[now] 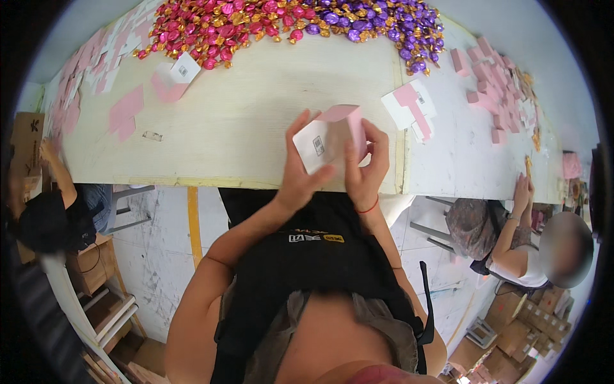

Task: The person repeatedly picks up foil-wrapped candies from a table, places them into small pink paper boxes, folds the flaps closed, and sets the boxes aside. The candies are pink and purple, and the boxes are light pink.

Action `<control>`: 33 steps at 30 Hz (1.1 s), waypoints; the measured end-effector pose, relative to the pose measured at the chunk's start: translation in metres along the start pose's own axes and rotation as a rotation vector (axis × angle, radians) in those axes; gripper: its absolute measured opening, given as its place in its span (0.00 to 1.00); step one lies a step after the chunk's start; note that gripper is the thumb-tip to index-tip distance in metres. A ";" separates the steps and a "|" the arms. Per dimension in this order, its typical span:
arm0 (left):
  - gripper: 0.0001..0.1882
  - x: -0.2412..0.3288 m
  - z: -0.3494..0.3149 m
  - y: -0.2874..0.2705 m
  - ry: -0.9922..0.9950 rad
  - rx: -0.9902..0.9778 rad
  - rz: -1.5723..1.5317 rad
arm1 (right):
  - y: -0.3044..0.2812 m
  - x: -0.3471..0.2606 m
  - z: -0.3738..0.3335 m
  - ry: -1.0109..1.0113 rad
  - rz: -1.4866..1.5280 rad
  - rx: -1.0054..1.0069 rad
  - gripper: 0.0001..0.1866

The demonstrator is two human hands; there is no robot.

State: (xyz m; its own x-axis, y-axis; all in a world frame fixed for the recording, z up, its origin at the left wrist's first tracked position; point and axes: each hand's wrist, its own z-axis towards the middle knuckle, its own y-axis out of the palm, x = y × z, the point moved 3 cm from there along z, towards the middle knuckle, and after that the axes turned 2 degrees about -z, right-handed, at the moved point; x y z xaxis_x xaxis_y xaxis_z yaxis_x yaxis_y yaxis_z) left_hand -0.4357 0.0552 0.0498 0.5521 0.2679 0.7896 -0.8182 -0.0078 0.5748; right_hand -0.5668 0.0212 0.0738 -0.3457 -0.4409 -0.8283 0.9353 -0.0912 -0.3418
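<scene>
Between my two hands, over the table's near edge, is a partly folded small carton [336, 137], pink outside and white inside, with a printed patch on its white panel. My left hand [300, 169] grips the white panel at its left side, thumb toward the lower edge. My right hand [369, 166] is closed round the pink right side, its thumb against the inner wall. A red cord circles my right wrist. Near my right hand lies a flat carton blank [412, 109], pink and white. Another partly folded carton [174, 80] stands at the left.
Red foil-wrapped candies [211, 32] and purple ones [377, 22] are heaped along the back of the table [224, 134]. Flat blanks [96, 61] spread at far left; folded pink boxes [492, 83] pile at right. Co-workers sit at left [57, 211] and right [518, 249].
</scene>
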 end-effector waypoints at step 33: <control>0.35 0.054 0.029 -0.010 0.113 -0.078 0.875 | 0.001 0.006 -0.011 0.019 0.471 -0.086 0.04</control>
State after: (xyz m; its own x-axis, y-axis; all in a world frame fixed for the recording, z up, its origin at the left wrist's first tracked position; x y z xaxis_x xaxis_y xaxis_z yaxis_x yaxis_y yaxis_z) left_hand -0.3933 0.0417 0.0932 -0.2928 0.2902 0.9111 -0.9507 -0.1904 -0.2449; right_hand -0.5684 0.0287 0.0633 0.1118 -0.3999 -0.9097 0.9813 0.1886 0.0377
